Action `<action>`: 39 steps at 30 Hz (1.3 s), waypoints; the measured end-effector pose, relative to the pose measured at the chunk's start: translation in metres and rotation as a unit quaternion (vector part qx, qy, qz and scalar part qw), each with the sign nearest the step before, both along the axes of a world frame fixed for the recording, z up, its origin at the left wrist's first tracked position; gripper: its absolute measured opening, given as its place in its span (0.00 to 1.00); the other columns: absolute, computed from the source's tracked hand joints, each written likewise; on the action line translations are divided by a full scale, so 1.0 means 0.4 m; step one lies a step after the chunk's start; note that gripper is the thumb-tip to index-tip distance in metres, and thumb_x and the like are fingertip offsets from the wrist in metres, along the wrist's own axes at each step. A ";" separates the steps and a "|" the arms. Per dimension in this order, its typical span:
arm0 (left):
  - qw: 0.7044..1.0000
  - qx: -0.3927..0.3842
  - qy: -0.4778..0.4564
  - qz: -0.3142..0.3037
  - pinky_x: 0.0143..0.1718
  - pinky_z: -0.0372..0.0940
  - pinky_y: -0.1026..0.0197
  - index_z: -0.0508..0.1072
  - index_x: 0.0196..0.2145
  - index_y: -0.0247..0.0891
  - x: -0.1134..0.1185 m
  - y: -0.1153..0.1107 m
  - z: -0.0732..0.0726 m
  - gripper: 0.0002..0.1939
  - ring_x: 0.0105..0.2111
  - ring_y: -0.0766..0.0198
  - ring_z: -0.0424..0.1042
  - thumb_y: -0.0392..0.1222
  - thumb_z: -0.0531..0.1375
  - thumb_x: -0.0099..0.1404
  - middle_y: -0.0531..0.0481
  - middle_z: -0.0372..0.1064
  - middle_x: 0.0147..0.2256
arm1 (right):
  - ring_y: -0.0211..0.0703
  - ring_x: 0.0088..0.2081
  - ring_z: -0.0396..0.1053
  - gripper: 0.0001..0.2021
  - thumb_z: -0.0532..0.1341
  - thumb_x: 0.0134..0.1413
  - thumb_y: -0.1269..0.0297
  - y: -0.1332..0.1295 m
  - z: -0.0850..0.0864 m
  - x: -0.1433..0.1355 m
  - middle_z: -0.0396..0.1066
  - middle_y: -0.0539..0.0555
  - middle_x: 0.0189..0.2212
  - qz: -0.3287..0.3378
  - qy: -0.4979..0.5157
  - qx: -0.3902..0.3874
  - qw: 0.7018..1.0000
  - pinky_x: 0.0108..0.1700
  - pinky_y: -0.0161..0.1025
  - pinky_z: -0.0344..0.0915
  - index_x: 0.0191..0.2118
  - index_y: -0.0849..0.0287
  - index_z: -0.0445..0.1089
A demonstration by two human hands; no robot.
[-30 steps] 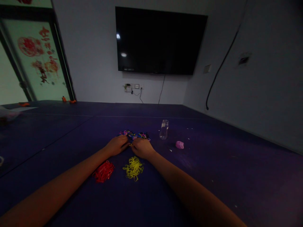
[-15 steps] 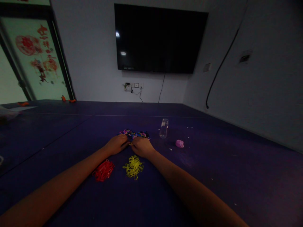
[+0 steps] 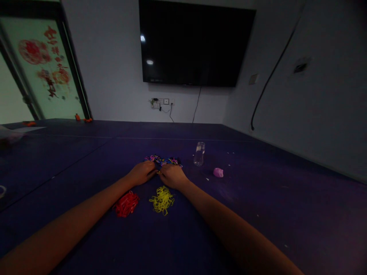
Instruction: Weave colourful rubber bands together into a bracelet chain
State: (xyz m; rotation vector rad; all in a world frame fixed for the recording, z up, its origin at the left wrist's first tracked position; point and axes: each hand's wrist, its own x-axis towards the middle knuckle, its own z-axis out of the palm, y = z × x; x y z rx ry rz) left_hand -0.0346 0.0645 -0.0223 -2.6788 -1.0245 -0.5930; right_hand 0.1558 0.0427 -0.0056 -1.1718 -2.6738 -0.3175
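A heap of mixed-colour rubber bands (image 3: 171, 161) lies on the purple surface just beyond my hands. My left hand (image 3: 142, 172) is closed at the heap's left part, its fingers curled down and mostly hidden behind its back. Close on the other side, my right hand (image 3: 172, 175) is closed too, pinching a small yellow rubber band (image 3: 159, 172) at the thumb. The left thumb tip comes up to that band; whether it grips it is too small to tell. Nearer me lie a pile of red rubber bands (image 3: 126, 204) by the left forearm and a pile of yellow rubber bands (image 3: 162, 200).
A clear glass jar (image 3: 199, 154) stands upright beyond my right hand. To its right sits a pink lump (image 3: 218, 172), with white scraps scattered around. A plastic bag (image 3: 8, 134) lies at the far left. A television (image 3: 195, 44) hangs on the wall ahead.
The view has tilted slightly. Both hands stay at the mixed heap with the small yellow rubber band between them, and the piles, jar and pink lump have not moved.
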 end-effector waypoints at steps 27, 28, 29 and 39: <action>1.000 0.025 0.000 -0.007 0.35 0.61 0.60 0.64 0.29 0.38 -0.005 0.004 -0.002 0.14 0.32 0.60 0.66 0.43 0.47 0.70 0.49 0.64 0.28 | 0.47 0.44 0.69 0.15 0.49 0.62 0.64 -0.005 0.006 0.001 0.73 0.62 0.41 0.002 -0.005 0.008 1.000 0.43 0.37 0.63 0.39 0.64 0.71; 1.000 0.024 -0.002 -0.008 0.35 0.61 0.60 0.64 0.29 0.38 -0.005 0.003 -0.002 0.14 0.32 0.60 0.66 0.43 0.47 0.70 0.48 0.64 0.28 | 0.47 0.44 0.69 0.15 0.49 0.62 0.64 -0.006 0.006 0.001 0.73 0.62 0.41 0.001 -0.004 0.007 1.000 0.43 0.38 0.63 0.40 0.64 0.71; 1.000 0.023 -0.003 -0.009 0.35 0.61 0.59 0.64 0.29 0.38 -0.005 0.003 -0.002 0.13 0.32 0.60 0.66 0.43 0.48 0.70 0.48 0.64 0.28 | 0.47 0.44 0.69 0.15 0.49 0.62 0.64 -0.005 0.007 0.001 0.73 0.62 0.41 0.001 -0.004 0.007 1.000 0.43 0.38 0.63 0.40 0.64 0.71; 1.000 0.017 -0.003 -0.009 0.36 0.61 0.59 0.64 0.28 0.38 -0.001 0.002 -0.001 0.14 0.33 0.59 0.66 0.43 0.47 0.70 0.48 0.64 0.28 | 0.48 0.44 0.69 0.15 0.48 0.62 0.64 -0.001 0.002 0.002 0.73 0.61 0.40 0.004 -0.011 0.007 1.000 0.43 0.38 0.63 0.40 0.64 0.71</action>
